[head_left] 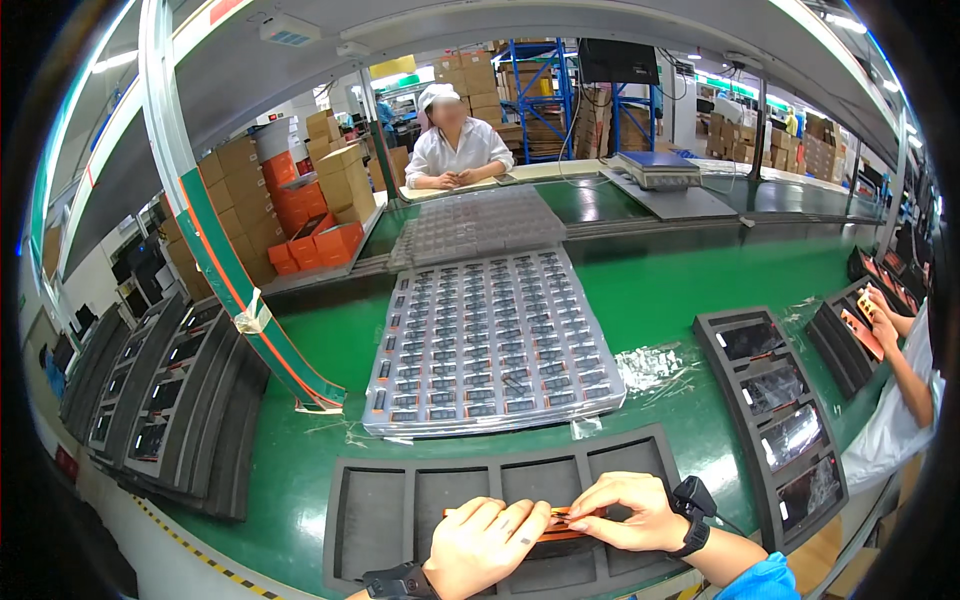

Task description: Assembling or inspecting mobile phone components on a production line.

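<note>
The orange strip (560, 524) lies across the dark foam tray (385, 500) at the near counter (660, 300) edge. The left hand (485, 545) and right hand (630, 510) pinch it from either end. A clear parts tray (490, 340) sits beyond.

Two hands, the left hand (487, 545) and the right hand (632, 511), share one thin orange-edged flat part (562, 524). One dark foam tray (400, 505) with four compartments lies beneath them. One foam tray (775, 420) at the right carries four screen modules. One clear blister tray (490, 340) holds many small components.
</note>
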The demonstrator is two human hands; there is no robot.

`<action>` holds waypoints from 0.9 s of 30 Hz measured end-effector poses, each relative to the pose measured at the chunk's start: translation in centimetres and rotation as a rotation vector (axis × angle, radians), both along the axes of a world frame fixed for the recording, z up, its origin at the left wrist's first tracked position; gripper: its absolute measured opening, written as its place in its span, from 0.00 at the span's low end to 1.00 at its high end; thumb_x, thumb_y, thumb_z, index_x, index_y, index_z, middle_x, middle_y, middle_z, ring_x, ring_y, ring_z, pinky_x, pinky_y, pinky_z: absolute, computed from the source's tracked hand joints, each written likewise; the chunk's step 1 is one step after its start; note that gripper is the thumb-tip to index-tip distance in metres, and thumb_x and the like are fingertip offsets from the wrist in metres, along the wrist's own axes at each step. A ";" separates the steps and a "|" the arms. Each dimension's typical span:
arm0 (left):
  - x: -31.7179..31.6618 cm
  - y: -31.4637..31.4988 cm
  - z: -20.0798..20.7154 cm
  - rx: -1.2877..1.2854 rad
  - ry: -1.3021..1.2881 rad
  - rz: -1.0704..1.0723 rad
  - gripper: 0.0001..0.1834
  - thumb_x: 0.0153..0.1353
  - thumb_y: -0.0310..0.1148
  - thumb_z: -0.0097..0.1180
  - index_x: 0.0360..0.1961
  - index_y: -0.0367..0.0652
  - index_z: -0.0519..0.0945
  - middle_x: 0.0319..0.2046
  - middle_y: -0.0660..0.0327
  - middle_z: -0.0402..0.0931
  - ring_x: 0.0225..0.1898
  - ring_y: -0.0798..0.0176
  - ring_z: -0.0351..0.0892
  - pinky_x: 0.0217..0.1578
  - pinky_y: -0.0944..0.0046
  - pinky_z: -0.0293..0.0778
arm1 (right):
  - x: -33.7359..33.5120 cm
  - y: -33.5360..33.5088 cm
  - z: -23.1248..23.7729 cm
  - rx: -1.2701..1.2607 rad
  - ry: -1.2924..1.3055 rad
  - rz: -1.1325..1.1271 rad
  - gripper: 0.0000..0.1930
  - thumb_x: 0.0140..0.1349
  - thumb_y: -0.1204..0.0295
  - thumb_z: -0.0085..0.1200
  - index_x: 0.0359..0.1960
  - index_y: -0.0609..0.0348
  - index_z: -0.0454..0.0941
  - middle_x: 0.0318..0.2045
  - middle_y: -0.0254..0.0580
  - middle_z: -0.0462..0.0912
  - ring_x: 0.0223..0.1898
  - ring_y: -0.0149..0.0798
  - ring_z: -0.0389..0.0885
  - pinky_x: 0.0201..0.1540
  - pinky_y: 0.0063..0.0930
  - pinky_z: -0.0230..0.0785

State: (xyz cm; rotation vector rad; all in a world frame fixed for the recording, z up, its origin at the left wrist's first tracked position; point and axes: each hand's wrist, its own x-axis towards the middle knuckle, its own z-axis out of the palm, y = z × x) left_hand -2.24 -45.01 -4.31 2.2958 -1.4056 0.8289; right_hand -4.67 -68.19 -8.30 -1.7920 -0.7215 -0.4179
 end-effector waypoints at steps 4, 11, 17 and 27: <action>0.9 -0.1 -1.0 -0.014 -0.075 0.002 0.13 0.52 0.32 0.64 0.40 0.43 0.81 0.34 0.64 0.81 0.30 0.66 0.79 0.35 0.66 0.76 | 0.0 0.1 0.2 0.016 -0.025 -0.010 0.06 0.56 0.79 0.67 0.34 0.61 0.82 0.35 0.44 0.87 0.33 0.34 0.85 0.33 0.24 0.77; -0.1 -0.4 -1.0 -0.064 -0.042 0.051 0.12 0.54 0.31 0.65 0.39 0.42 0.82 0.34 0.61 0.82 0.32 0.62 0.82 0.36 0.62 0.77 | -1.0 -1.7 -0.2 0.432 0.335 0.129 0.07 0.63 0.84 0.56 0.34 0.61 0.70 0.42 0.53 0.86 0.43 0.37 0.85 0.45 0.31 0.79; -0.4 -0.6 -0.7 -0.080 -0.020 0.060 0.09 0.54 0.30 0.65 0.37 0.42 0.82 0.32 0.61 0.82 0.31 0.61 0.82 0.35 0.62 0.77 | -1.8 -2.3 -0.5 0.298 0.491 0.147 0.12 0.61 0.81 0.64 0.38 0.63 0.71 0.40 0.54 0.86 0.41 0.37 0.87 0.44 0.28 0.82; -0.1 -0.7 -0.4 -0.120 -0.019 0.040 0.07 0.53 0.28 0.65 0.34 0.41 0.82 0.31 0.60 0.82 0.30 0.61 0.81 0.34 0.62 0.77 | -2.2 -1.4 -0.3 -0.150 -0.042 -0.108 0.08 0.52 0.80 0.70 0.32 0.64 0.83 0.30 0.43 0.89 0.30 0.35 0.89 0.34 0.23 0.82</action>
